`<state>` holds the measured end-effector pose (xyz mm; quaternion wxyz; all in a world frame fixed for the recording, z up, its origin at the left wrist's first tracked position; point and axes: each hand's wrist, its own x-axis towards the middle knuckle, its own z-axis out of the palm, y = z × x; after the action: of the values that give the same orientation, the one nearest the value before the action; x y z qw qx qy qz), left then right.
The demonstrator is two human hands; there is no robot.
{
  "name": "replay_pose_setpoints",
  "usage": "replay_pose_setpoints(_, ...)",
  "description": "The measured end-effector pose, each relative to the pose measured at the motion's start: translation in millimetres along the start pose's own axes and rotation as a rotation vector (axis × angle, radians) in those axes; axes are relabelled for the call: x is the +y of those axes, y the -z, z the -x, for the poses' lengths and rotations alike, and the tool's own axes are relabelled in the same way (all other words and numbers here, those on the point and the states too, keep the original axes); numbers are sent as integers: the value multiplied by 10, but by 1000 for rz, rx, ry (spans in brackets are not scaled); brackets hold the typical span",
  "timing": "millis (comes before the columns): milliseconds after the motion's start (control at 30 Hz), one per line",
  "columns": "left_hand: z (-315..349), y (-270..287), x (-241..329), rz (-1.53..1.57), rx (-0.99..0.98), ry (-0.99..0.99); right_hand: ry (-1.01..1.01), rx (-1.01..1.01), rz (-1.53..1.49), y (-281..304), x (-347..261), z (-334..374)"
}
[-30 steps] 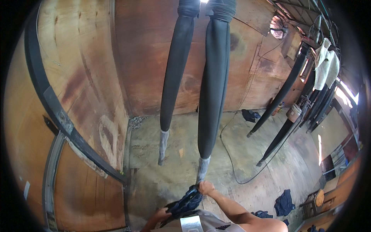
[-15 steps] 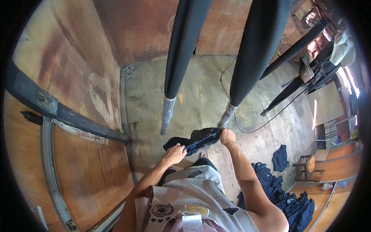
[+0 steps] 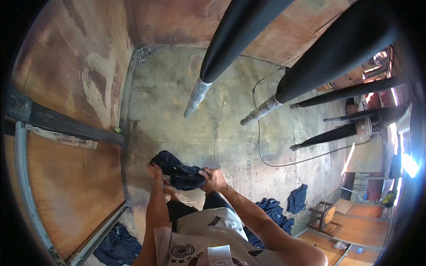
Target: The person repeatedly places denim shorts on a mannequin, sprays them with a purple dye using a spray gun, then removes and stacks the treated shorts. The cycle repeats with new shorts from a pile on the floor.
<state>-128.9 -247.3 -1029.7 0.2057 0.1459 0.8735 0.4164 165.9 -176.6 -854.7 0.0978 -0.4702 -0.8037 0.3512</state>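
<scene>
A dark blue-black garment, seemingly denim [image 3: 178, 170], hangs bunched between my two hands, low over the floor in front of my legs. My left hand [image 3: 154, 170] is closed on its left end. On the right end, my right hand [image 3: 214, 179] grips the cloth with fingers folded over it. Beyond the garment, and apart from it, two large tapered black tubes slant down: a left tube [image 3: 235, 37] and a right tube [image 3: 330, 55]. Their narrow tips are wrapped in clear plastic. The garment's exact kind cannot be made out.
More dark garments [image 3: 268, 213] lie heaped on the floor at right, with a single dark piece [image 3: 297, 198] beside them and another pile [image 3: 117, 246] at lower left. A small wooden stool [image 3: 326, 216] stands at right. A black cable [image 3: 293, 164] curves across the floor. Wooden panels [image 3: 73, 186] wall the left.
The garment has come away from the right tube's tip and moved left with both hands. My left hand now closes on its left end. The view has turned toward the right.
</scene>
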Motion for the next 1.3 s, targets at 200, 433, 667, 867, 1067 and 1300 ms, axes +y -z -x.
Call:
replay_pose_setpoints(200,264,-393,1007,-445,-343,-283,-407,212,-131,222,929,-841)
replay_pose_setpoints(433,376,-1530,374,-115,-637,95,-267,-215,99,-137,2093,-791)
replay_pose_setpoints(667,810,-3243,200,-286,-841,134,-1160,154,-104,-775,3909,-803)
replay_pose_setpoints(867,899,-3442,-280,-107,-881,217,-1067,405,-568,-852,4743,-1046)
replay_pose_setpoints(1067,279,-2413,-1417,-102,-440,239,-706,113,-636,-1384,4023,-1707)
replay_pose_setpoints(1300,-1321,-1247,-1908,149,186,364,-217,-145,-655,-2620,3111,-2972)
